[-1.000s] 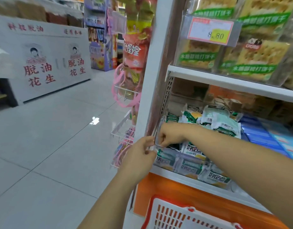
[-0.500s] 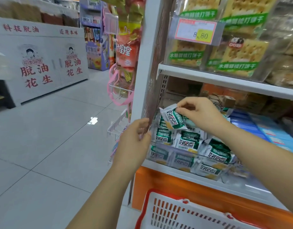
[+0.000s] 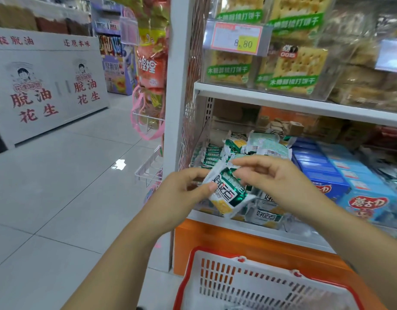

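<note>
A small green and white snack packet point(image 3: 227, 191) is held in front of the lower shelf point(image 3: 249, 224). My left hand point(image 3: 181, 193) pinches its left end between thumb and fingers. My right hand point(image 3: 273, 177) pinches its upper right edge with the fingertips. Behind the packet, several more packets of the same kind point(image 3: 255, 148) lie piled in a clear bin on that shelf.
A red and white shopping basket point(image 3: 260, 285) sits below my arms at the shelf's foot. Blue boxes point(image 3: 340, 171) fill the shelf to the right. Cracker packs point(image 3: 293, 63) and a price tag point(image 3: 237, 39) are above. Hanging snacks point(image 3: 150, 70) line the shelf end; tiled aisle floor point(image 3: 58, 186) lies left.
My right hand lifted a packet out of the bin and brought it down and forward. My left hand left the shelf's edge and now pinches the packet's left end.
</note>
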Tool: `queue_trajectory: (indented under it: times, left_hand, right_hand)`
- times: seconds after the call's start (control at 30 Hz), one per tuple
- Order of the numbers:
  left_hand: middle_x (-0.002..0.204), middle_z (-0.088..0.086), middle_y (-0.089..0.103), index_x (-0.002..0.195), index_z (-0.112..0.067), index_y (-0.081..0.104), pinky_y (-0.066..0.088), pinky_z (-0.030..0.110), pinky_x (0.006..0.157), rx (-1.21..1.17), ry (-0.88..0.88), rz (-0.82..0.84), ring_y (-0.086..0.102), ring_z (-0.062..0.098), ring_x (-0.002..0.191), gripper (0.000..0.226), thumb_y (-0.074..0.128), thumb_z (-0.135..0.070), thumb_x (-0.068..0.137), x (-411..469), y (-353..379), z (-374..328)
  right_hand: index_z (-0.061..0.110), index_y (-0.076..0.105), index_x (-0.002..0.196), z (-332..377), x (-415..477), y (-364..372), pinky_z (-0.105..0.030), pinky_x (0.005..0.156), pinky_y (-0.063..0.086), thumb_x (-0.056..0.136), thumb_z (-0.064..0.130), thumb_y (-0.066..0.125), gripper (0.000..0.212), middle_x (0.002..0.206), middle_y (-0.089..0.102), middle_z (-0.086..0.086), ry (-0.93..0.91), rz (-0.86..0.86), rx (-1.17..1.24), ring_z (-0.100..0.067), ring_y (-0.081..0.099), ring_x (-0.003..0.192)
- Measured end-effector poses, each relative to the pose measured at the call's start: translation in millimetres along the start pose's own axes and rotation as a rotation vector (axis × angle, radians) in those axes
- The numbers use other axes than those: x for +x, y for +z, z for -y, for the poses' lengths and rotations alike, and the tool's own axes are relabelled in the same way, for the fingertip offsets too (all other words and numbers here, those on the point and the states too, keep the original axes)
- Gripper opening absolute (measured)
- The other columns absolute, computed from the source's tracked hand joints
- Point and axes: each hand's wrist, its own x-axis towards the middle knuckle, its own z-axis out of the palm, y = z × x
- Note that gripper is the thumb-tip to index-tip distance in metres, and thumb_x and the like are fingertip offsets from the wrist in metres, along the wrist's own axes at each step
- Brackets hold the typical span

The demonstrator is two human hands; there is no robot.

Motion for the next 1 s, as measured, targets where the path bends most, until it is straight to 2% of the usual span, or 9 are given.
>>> queue_trajectory:
  times: [0.07, 0.1, 0.23, 0.4, 0.6, 0.7, 0.77, 0.87, 1.0]
  left_hand:
    - [0.093, -0.013, 0.074, 0.101, -0.026, 0.067, 0.051, 0.012, 0.075, -0.022, -0.018, -0.037, 0.067, 0.001, 0.088, 0.014, 0.057, -0.019, 0.094, 2, 0, 4]
    - [0.096, -0.013, 0.073, 0.105, -0.026, 0.066, 0.051, 0.015, 0.080, -0.045, -0.030, -0.045, 0.066, 0.002, 0.092, 0.015, 0.057, -0.020, 0.094, 3, 0, 5]
    - [0.106, -0.016, 0.071, 0.115, -0.033, 0.062, 0.049, 0.027, 0.092, -0.117, -0.067, -0.017, 0.064, 0.002, 0.102, 0.022, 0.055, -0.024, 0.096, 2, 2, 6]
    - [0.108, -0.011, 0.071, 0.114, -0.026, 0.061, 0.047, 0.033, 0.096, -0.144, -0.099, 0.005, 0.064, 0.009, 0.105, 0.023, 0.058, -0.016, 0.094, 2, -2, 8]
    - [0.108, -0.006, 0.071, 0.115, -0.025, 0.058, 0.052, 0.030, 0.091, -0.194, -0.068, 0.014, 0.067, 0.010, 0.101, 0.026, 0.060, -0.014, 0.091, 2, -3, 5]
    - [0.107, -0.010, 0.071, 0.115, -0.036, 0.059, 0.052, 0.026, 0.086, -0.244, -0.047, 0.010, 0.066, 0.010, 0.102, 0.031, 0.059, -0.031, 0.084, 2, -1, 4]
    - [0.103, -0.006, 0.072, 0.110, -0.032, 0.063, 0.052, 0.031, 0.087, -0.269, -0.048, -0.036, 0.066, 0.014, 0.101, 0.028, 0.058, -0.035, 0.083, 3, 2, 5]
    - [0.099, 0.005, 0.074, 0.102, -0.021, 0.067, 0.050, 0.043, 0.090, -0.333, -0.084, -0.113, 0.065, 0.031, 0.101, 0.026, 0.061, -0.035, 0.080, 5, 7, 8]
    - [0.097, 0.009, 0.074, 0.100, -0.012, 0.066, 0.052, 0.025, 0.070, -0.453, -0.187, -0.153, 0.069, 0.020, 0.084, 0.020, 0.061, -0.026, 0.086, 6, 16, 8]
  right_hand:
    - [0.028, 0.066, 0.102, -7, -9, 3, -0.015, 0.070, 0.053, 0.061, 0.039, 0.071, 0.042, 0.095, 0.071, 0.005, 0.052, -0.032, 0.067, -0.004, 0.068, 0.085]
    - [0.026, 0.065, 0.100, -11, -13, 6, -0.015, 0.069, 0.053, 0.057, 0.039, 0.073, 0.045, 0.094, 0.071, 0.003, 0.057, -0.050, 0.073, -0.005, 0.068, 0.084]
    - [0.022, 0.064, 0.086, -17, -17, 17, -0.017, 0.070, 0.054, 0.071, 0.016, 0.077, 0.020, 0.078, 0.071, 0.006, 0.018, -0.184, 0.099, -0.010, 0.068, 0.077]
    - [0.033, 0.065, 0.086, -13, -18, 21, -0.010, 0.070, 0.048, 0.079, 0.013, 0.072, 0.022, 0.079, 0.068, 0.022, -0.078, -0.264, -0.019, 0.003, 0.062, 0.076]
    - [0.024, 0.064, 0.085, -12, -19, 19, -0.016, 0.069, 0.051, 0.080, 0.013, 0.071, 0.014, 0.078, 0.070, 0.008, -0.074, -0.273, 0.039, -0.008, 0.064, 0.074]
    - [0.023, 0.062, 0.086, -13, -17, 18, -0.018, 0.066, 0.051, 0.081, 0.015, 0.070, 0.013, 0.076, 0.070, 0.001, -0.062, -0.268, 0.049, -0.016, 0.066, 0.073]
    - [0.025, 0.061, 0.086, -11, -18, 17, -0.018, 0.065, 0.050, 0.080, 0.017, 0.070, 0.014, 0.074, 0.070, 0.000, -0.057, -0.258, 0.050, -0.015, 0.065, 0.071]
    - [0.023, 0.057, 0.086, -9, -18, 18, -0.018, 0.064, 0.049, 0.082, 0.017, 0.069, 0.015, 0.071, 0.070, 0.001, -0.041, -0.234, 0.069, -0.011, 0.063, 0.066]
    - [0.018, 0.057, 0.085, -10, -16, 18, -0.015, 0.062, 0.048, 0.083, 0.017, 0.068, 0.011, 0.066, 0.069, 0.001, 0.000, -0.239, 0.098, -0.005, 0.061, 0.063]
